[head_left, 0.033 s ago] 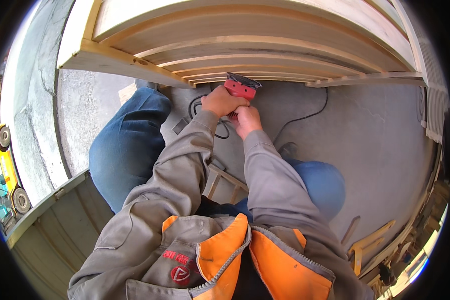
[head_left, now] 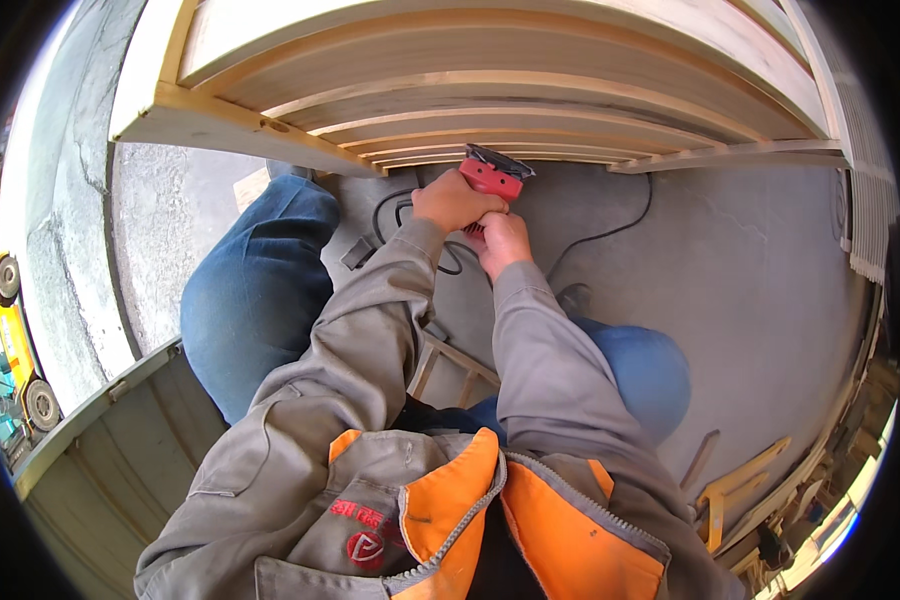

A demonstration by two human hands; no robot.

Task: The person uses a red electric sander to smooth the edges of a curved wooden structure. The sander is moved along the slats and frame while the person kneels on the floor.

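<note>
Both of my hands are closed round a red power sander (head_left: 492, 179) with a dark pad at its far end. My left hand (head_left: 452, 200) grips its body from the left. Just nearer to me, my right hand (head_left: 503, 243) is wrapped round its rear part. The sander's pad is close to the lower slats of a pale wooden slatted frame (head_left: 260, 128), which stands upright in front of me. Whether the pad touches the wood, I cannot tell. A black cord (head_left: 610, 234) runs along the floor around the hands.
My knees are bent on either side of my arms. A small wooden stool (head_left: 454, 366) shows below me. At the lower right lie a yellowish wooden piece (head_left: 740, 490) and several wood scraps. A ribbed metal panel (head_left: 120, 425) is at the lower left, with a yellow vehicle (head_left: 15, 340) beyond it.
The sander and both hands have shifted slightly to the right along the lower slats. My grip looks the same.
</note>
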